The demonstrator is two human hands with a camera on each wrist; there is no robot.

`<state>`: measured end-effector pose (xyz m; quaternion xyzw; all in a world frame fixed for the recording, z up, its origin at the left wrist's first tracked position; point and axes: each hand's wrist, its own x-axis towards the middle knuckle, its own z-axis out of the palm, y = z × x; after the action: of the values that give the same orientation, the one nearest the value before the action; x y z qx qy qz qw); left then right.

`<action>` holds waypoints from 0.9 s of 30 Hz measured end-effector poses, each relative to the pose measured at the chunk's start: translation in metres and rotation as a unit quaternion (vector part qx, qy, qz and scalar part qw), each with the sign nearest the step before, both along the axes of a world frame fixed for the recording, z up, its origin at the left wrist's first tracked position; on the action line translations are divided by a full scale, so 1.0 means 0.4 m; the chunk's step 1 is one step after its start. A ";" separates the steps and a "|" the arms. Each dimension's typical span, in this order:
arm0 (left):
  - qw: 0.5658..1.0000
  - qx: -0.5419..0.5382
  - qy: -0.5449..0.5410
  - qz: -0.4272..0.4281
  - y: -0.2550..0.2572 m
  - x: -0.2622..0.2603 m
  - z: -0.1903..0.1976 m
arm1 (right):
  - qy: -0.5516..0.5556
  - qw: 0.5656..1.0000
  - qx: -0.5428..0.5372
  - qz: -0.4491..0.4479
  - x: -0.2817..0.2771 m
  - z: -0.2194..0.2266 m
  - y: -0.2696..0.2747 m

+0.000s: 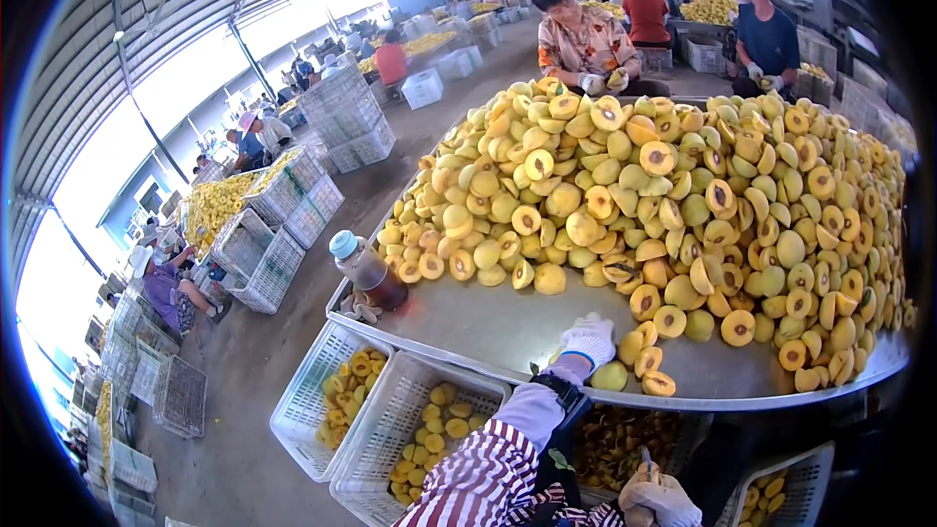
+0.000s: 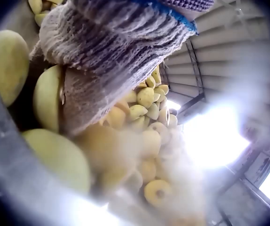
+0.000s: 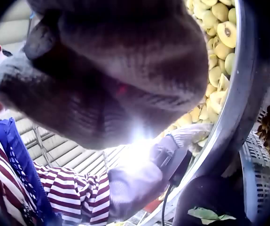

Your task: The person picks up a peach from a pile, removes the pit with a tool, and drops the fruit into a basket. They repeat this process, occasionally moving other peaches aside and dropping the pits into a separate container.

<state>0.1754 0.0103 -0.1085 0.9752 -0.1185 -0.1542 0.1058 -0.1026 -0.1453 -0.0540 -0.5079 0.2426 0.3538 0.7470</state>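
Note:
My left hand [image 1: 589,340], in a white knitted glove, reaches over the metal tray [image 1: 478,337] at the near edge of a big heap of halved yellow peaches [image 1: 586,195]. In the left wrist view its glove [image 2: 111,52] lies right beside a cut peach half [image 2: 48,99]; the fingertips are hidden. Low in the head view, my gloved right hand [image 1: 664,500] is beneath the tray's front edge. Its fingers are curled round a small slim tool [image 1: 644,459], mostly covered by the glove. Close up, the right glove [image 3: 135,70] is dark and shadowed.
A bottle of brown liquid [image 1: 369,271] with a blue cap stands at the tray's left corner. Plastic crates [image 1: 420,371] of peach halves stand below, beside a container of dark brown pits [image 1: 625,437]. Across the heap sits a person [image 1: 590,39] in a floral shirt.

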 end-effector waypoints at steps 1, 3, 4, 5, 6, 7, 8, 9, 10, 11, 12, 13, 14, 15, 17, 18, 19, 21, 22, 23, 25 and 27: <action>1.000 0.022 0.001 0.009 0.006 -0.011 0.018 | 0.040 0.999 -0.023 0.013 0.010 -0.012 -0.002; 0.999 -0.035 0.008 0.027 0.047 -0.003 -0.010 | -0.014 1.000 -0.010 0.014 0.008 0.005 -0.004; 0.997 -0.058 0.020 0.037 0.066 -0.005 0.005 | -0.073 0.997 -0.001 -0.009 -0.001 0.026 0.004; 0.995 -0.080 0.034 0.048 0.084 -0.015 0.010 | -0.131 0.991 0.007 -0.033 -0.008 0.040 0.009; 0.989 -0.133 0.012 0.065 0.102 -0.019 -0.009 | -0.146 0.989 -0.002 -0.034 -0.007 0.040 0.012; 0.971 -0.211 0.009 0.109 0.109 -0.031 0.000 | -0.127 0.991 0.005 -0.033 0.000 0.051 0.011; 0.946 -0.286 0.008 0.151 0.111 -0.041 0.013 | -0.107 0.994 0.013 -0.035 0.011 0.066 0.009; 0.915 -0.355 0.014 0.191 0.108 -0.060 0.027 | -0.081 0.996 0.023 -0.041 0.015 0.078 0.011; 0.831 -0.518 0.065 0.192 0.096 -0.092 0.044 | -0.085 0.996 0.013 -0.035 0.019 0.074 0.017; 0.715 -0.662 0.118 0.194 0.076 -0.127 0.071 | -0.064 0.998 0.003 -0.028 0.032 0.105 0.022; 0.683 -0.684 0.171 0.191 0.070 -0.163 0.107 | -0.079 0.997 0.000 -0.022 0.037 0.113 0.026; 0.686 -0.685 0.187 0.161 0.068 -0.187 0.104 | -0.091 0.995 0.014 -0.030 0.032 0.106 0.028; 0.672 -0.697 0.194 0.159 0.056 -0.218 0.118 | -0.091 0.995 0.003 -0.027 0.043 0.132 0.032; 0.657 -0.711 0.195 0.156 0.042 -0.246 0.135 | -0.082 0.996 -0.011 -0.033 0.045 0.134 0.037; 0.633 -0.737 0.199 0.130 0.026 -0.292 0.130 | -0.097 0.992 -0.071 -0.029 0.044 0.129 0.044; 0.619 -0.751 0.197 0.116 0.018 -0.311 0.131 | -0.117 0.988 -0.100 -0.028 0.043 0.126 0.047; 0.637 -0.737 0.196 0.114 0.012 -0.332 0.143 | -0.137 0.982 -0.129 -0.024 0.042 0.122 0.049; 0.672 -0.709 0.186 0.108 0.003 -0.366 0.168 | -0.175 0.967 -0.183 -0.019 0.034 0.099 0.051; 0.676 -0.706 0.184 0.098 0.001 -0.377 0.162 | -0.191 0.959 -0.206 -0.019 0.033 0.084 0.054; 0.669 -0.714 0.179 0.103 -0.006 -0.392 0.165 | -0.208 0.951 -0.229 -0.019 0.029 0.076 0.055; 0.655 -0.728 0.169 0.113 -0.025 -0.430 0.190 | -0.205 0.949 -0.241 -0.018 0.024 0.086 0.050; 0.612 -0.749 0.206 0.146 -0.035 -0.459 0.206 | -0.207 0.944 -0.257 -0.019 0.019 0.096 0.045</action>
<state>-0.0083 -0.0036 -0.0262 0.5032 -0.0238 -0.1905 0.8426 -0.0948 -0.1273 -0.0156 -0.7396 0.1750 0.1530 0.6316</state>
